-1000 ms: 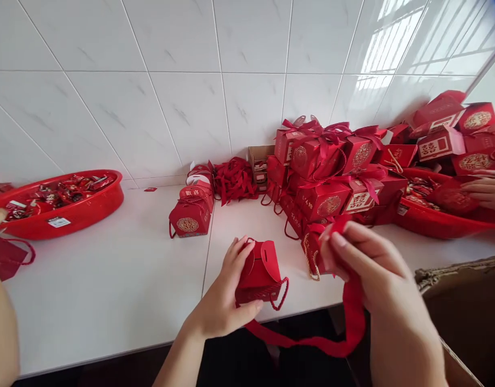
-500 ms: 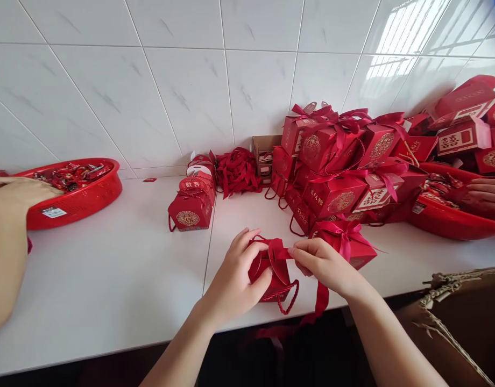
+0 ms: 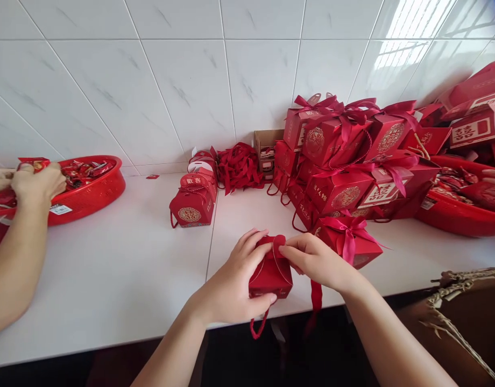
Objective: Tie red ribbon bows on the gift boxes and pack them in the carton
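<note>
Near the front edge of the white counter, my left hand (image 3: pixel 235 277) grips a small red gift box (image 3: pixel 271 277), thumb along its front and fingers over the top. A red rope handle (image 3: pixel 259 325) hangs from the box past the counter edge. My right hand (image 3: pixel 318 260) is closed at the box's top flap, fingertips pinching the red ribbon where it meets the flap. The ribbon's tail (image 3: pixel 317 295) drops below my right hand over the edge. Just beyond that hand sits a finished-looking red box with a pink bow (image 3: pixel 348 239).
Stacked bowed red boxes (image 3: pixel 340 183) stand at right. Behind are a heap of red ribbons (image 3: pixel 239 166) and a row of boxes (image 3: pixel 191 207). Red candy baskets (image 3: pixel 98 196) flank both sides, another person's hands (image 3: pixel 37 180) at the left one. A torn cardboard carton (image 3: pixel 465 317) is front right.
My right hand has moved left against the box's top, and the box has turned so its handle hangs at the front. The person at left has lifted hands from the basket, holding something red.
</note>
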Demonstrator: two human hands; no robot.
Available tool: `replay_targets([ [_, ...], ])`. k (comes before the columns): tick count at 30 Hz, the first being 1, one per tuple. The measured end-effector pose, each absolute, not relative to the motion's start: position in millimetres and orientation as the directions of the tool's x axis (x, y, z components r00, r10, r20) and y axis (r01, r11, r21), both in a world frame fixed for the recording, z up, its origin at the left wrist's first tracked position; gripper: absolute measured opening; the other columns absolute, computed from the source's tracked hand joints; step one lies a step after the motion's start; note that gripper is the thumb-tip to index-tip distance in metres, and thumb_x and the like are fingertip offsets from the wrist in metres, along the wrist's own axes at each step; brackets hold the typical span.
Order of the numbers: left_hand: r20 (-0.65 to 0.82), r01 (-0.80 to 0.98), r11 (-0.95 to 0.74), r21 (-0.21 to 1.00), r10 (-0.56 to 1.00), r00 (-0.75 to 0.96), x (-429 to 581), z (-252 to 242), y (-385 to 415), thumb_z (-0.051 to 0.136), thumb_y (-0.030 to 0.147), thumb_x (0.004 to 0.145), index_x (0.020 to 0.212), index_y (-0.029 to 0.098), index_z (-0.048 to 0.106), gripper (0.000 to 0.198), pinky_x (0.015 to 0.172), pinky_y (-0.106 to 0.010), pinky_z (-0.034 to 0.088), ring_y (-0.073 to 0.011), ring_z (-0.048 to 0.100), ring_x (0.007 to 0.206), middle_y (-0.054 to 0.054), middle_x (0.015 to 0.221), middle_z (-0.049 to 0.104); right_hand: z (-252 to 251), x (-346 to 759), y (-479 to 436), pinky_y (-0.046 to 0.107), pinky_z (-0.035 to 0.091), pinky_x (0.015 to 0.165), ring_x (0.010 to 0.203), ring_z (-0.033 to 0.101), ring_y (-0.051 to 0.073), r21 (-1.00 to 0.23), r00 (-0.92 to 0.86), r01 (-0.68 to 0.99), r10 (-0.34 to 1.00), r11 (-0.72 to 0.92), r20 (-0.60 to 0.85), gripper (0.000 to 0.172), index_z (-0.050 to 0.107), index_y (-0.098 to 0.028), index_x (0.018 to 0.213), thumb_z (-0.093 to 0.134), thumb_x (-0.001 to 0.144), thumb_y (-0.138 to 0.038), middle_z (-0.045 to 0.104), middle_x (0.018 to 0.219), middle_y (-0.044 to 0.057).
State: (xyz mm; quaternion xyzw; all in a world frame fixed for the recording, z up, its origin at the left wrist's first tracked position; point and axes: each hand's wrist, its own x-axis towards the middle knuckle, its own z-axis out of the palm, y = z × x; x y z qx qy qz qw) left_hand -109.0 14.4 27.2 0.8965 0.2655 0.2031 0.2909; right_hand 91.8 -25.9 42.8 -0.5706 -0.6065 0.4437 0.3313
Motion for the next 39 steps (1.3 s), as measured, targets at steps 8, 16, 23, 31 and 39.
replay_targets([
  [8,0.147,0.371,-0.521,0.769,0.709,0.69,-96.6,33.9,23.7,0.037,0.024,0.095,0.096,0.025,0.059,0.022,0.115,-0.044,0.035,-0.0225,0.037,0.138,-0.005,0.135,0.053,47.6,90.6,-25.0,0.026,0.023,0.048,0.054,0.028,0.01,-0.851,-0.178,0.524,0.98,0.022,-0.084,0.031,0.036,-0.02,0.059,0.042,0.088,-0.031,0.029,0.056,-0.005],
  [16,0.276,0.308,-0.493,0.814,0.794,0.542,-86.9,44.2,22.5,0.036,0.026,0.094,0.081,0.022,0.05,0.02,0.108,-0.039,0.039,-0.0227,0.044,0.132,-0.007,0.129,0.055,49.3,92.8,-28.7,0.037,0.045,0.085,0.098,0.059,0.023,-0.719,0.064,0.672,0.953,0.178,0.297,0.032,0.062,-0.02,0.105,0.062,0.084,-0.043,0.064,0.104,0.007],
  [23,0.536,0.097,-0.615,0.782,0.745,0.397,-96.5,69.2,25.4,0.043,0.025,0.092,0.079,0.021,0.05,0.016,0.112,-0.045,0.03,-0.0266,0.044,0.131,-0.009,0.132,0.054,85.6,91.0,-15.5,0.027,0.048,0.075,0.08,0.061,0.015,-0.936,-0.267,0.253,0.948,0.242,0.173,0.023,0.065,-0.016,0.087,0.06,0.088,-0.039,0.066,0.083,0.003],
  [31,0.544,0.057,-0.589,0.806,0.776,0.32,-108.1,70.1,21.7,0.049,0.032,0.092,0.097,0.024,0.055,0.011,0.1,-0.037,0.039,-0.023,0.05,0.118,-0.005,0.119,0.057,120.2,78.8,-15.3,0.024,0.044,0.068,0.07,0.053,0.011,-0.897,-0.327,0.227,0.897,0.379,0.297,0.029,0.064,-0.015,0.076,0.061,0.088,-0.041,0.06,0.073,0.0],
  [39,0.411,0.468,-0.603,0.646,0.792,0.452,-109.2,25.4,5.1,0.065,0.031,0.082,0.096,0.023,0.054,0.02,0.07,-0.028,0.047,-0.0149,0.053,0.074,0.001,0.083,0.056,178.2,108.2,-44.4,0.023,0.047,0.071,0.072,0.055,0.009,-0.719,0.193,-0.012,0.707,0.695,0.681,0.024,0.061,-0.021,0.08,0.046,0.098,-0.023,0.054,0.078,-0.002],
])
